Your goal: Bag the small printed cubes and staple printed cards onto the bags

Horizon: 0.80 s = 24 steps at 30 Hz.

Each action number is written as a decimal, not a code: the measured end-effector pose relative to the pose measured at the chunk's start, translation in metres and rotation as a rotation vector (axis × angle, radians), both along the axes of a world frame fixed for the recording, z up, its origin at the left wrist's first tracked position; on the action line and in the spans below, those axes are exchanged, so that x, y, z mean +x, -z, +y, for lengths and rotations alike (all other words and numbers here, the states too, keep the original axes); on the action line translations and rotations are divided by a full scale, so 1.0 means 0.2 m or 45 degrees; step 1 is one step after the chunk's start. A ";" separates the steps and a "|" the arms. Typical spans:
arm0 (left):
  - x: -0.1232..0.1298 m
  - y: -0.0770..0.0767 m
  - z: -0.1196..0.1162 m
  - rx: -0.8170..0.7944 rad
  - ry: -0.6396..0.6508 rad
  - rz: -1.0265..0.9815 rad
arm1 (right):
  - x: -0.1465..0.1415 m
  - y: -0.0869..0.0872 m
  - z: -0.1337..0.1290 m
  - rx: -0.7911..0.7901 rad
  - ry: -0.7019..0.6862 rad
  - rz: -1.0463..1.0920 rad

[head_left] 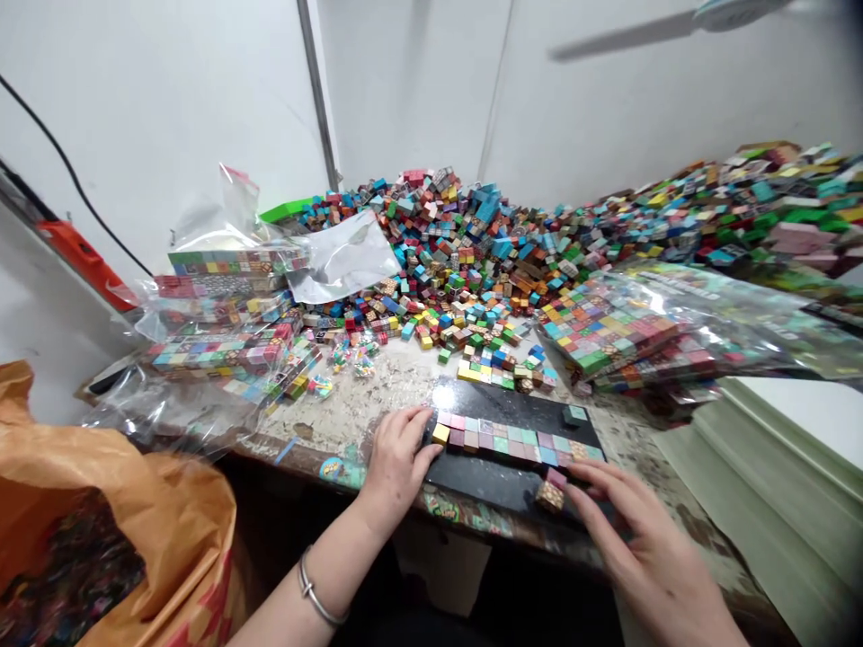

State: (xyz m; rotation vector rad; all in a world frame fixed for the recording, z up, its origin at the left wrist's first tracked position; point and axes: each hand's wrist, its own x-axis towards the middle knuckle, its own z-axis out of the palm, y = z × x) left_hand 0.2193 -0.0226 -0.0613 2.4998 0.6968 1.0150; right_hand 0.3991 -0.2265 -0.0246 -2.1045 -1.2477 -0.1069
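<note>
Several small coloured cubes form a long row (516, 438) across a black board (485, 481) at the table's front edge. At the row's left end, the fingertips of my left hand (399, 456) close on a yellow cube (440, 435). My right hand (637, 526) is by the right end, thumb and forefinger spread apart near a pink cube (556, 478) and a brown patterned cube (550, 496), which lie in front of the row. Whether it grips either cube is unclear. A lone green cube (574, 415) rests at the board's back right.
A big heap of loose cubes (472, 234) lies along the wall. Bagged cube blocks stand at left (222, 350) and right (620, 332). An orange sack (182, 503) is at lower left, a pale green tray (761, 476) at right.
</note>
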 end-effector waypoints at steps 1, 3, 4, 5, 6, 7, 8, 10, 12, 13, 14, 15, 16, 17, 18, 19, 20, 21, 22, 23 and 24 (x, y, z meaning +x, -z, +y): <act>0.01 0.00 0.01 0.019 0.017 0.012 | 0.01 0.01 -0.04 -0.011 0.066 0.013; 0.02 0.01 0.02 0.060 0.065 0.052 | 0.04 0.03 -0.11 -0.030 0.195 0.055; 0.03 0.01 0.02 0.080 0.090 0.076 | 0.04 0.04 -0.14 -0.038 0.234 0.080; 0.04 0.01 0.03 0.099 0.113 0.097 | 0.04 0.06 -0.16 -0.043 0.244 0.100; 0.05 0.02 0.03 0.117 0.132 0.113 | 0.03 0.07 -0.17 -0.039 0.233 0.107; 0.05 0.02 0.04 0.134 0.142 0.122 | 0.02 0.08 -0.17 -0.035 0.203 0.106; 0.06 0.02 0.04 0.152 0.147 0.128 | 0.00 0.09 -0.17 -0.026 0.167 0.094; 0.07 0.01 0.04 0.187 0.138 0.143 | -0.04 0.11 -0.15 -0.023 0.097 0.066; 0.07 0.01 0.04 0.223 0.121 0.164 | -0.08 0.12 -0.11 -0.029 0.074 0.049; 0.07 0.00 0.04 0.241 0.115 0.176 | -0.09 0.13 -0.10 -0.027 0.079 0.036; 0.08 0.00 0.05 0.256 0.113 0.190 | -0.10 0.13 -0.08 -0.028 0.086 0.017; 0.08 -0.01 0.05 0.268 0.113 0.203 | -0.10 0.14 -0.06 -0.030 0.091 -0.009; 0.08 -0.01 0.05 0.276 0.118 0.216 | -0.10 0.15 -0.05 -0.032 0.093 -0.040; 0.09 -0.01 0.06 0.284 0.125 0.226 | -0.09 0.16 -0.03 -0.041 0.088 -0.073; 0.09 -0.02 0.06 0.291 0.136 0.236 | -0.08 0.17 -0.02 -0.053 0.075 -0.108; 0.10 -0.03 0.06 0.300 0.152 0.244 | -0.07 0.18 0.00 -0.062 0.065 -0.141; 0.10 -0.03 0.06 0.308 0.176 0.253 | -0.07 0.19 0.01 -0.071 0.059 -0.165; 0.11 -0.04 0.05 0.314 0.206 0.264 | -0.06 0.20 0.02 -0.080 0.053 -0.184; 0.12 -0.05 0.05 0.317 0.239 0.281 | -0.05 0.21 0.03 -0.088 0.042 -0.197; 0.14 -0.06 0.04 0.318 0.274 0.297 | -0.05 0.21 0.03 -0.091 0.031 -0.207; 0.15 -0.07 0.03 0.317 0.306 0.317 | -0.05 0.22 0.04 -0.087 0.019 -0.211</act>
